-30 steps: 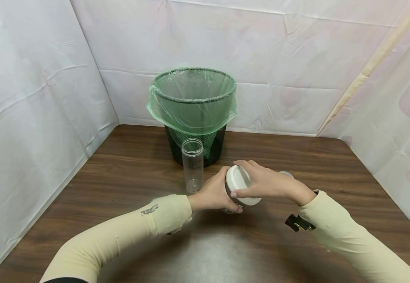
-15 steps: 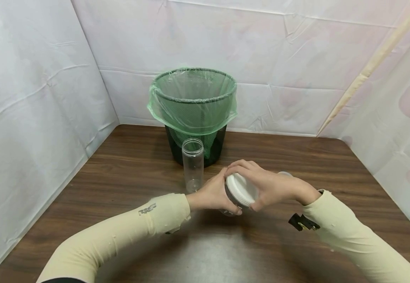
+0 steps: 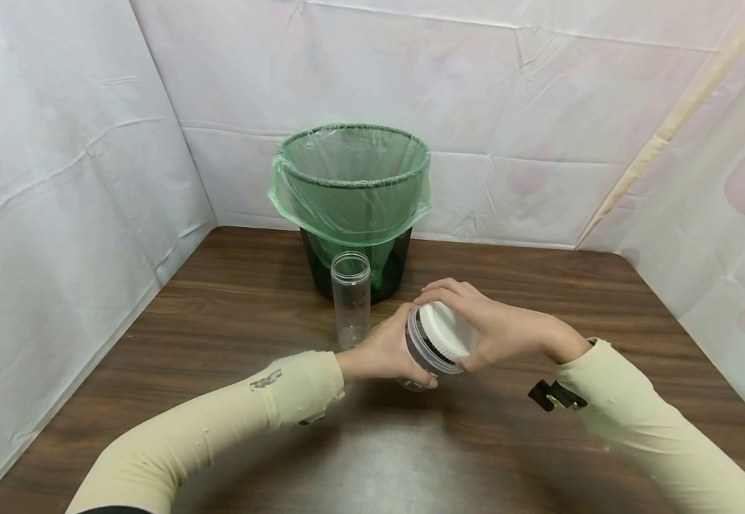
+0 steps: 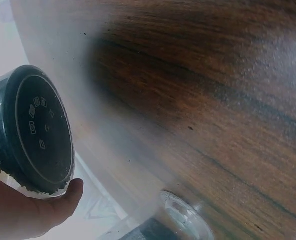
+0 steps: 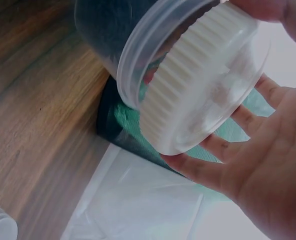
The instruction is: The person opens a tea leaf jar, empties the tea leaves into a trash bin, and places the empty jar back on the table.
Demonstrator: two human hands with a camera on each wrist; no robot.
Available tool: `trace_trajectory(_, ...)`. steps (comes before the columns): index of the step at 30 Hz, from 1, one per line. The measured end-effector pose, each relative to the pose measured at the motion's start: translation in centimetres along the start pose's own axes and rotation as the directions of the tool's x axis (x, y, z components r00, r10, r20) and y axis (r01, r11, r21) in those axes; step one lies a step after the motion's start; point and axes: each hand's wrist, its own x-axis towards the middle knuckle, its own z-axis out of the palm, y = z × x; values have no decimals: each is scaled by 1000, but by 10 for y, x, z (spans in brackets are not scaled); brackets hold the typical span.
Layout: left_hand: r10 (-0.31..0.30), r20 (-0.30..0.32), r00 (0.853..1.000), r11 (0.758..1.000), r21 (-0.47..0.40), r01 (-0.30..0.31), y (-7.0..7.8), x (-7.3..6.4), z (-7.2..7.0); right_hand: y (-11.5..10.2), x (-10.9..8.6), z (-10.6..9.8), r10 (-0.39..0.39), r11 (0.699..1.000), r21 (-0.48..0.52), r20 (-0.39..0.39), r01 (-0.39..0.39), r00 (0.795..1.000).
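My left hand [image 3: 382, 351] grips a clear jar [image 3: 422, 348] with dark contents, tilted toward the right. The jar's underside in the left wrist view is dark and marked with small symbols, and measuring numbers run up its side. With spread fingertips and thumb, my right hand [image 3: 504, 325] holds a white ridged lid [image 5: 203, 80] by its edge. The right wrist view shows a gap between the lid and the jar's clear rim [image 5: 133, 75]. A tall, clear, lidless bottle [image 3: 351, 303] stands just left of the jar.
Behind the bottle stands a black mesh bin [image 3: 388, 268] lined with a green plastic bag [image 3: 353, 207]. A small white round thing [image 5: 2, 227] lies on the wooden table [image 3: 231, 307], at the lower left of the right wrist view. Pale sheeting [image 3: 539, 143] encloses the table.
My right hand has shifted its grip on the lid and moved slightly right. The lid has come away from the jar's rim, which now shows. My left hand has stayed nearly still.
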Motion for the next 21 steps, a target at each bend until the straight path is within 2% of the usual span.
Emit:
trace_trajectory(11,15,-5,1000,999,-37,-15,-2,-1,-1,27,-4,-12,92,996,6,-49,-92,995)
trace_trajectory(21,17,-11,1000,1000,-25,-17,-2,-3,-1,60,-7,-19,251,966,-40,-94,-256,963)
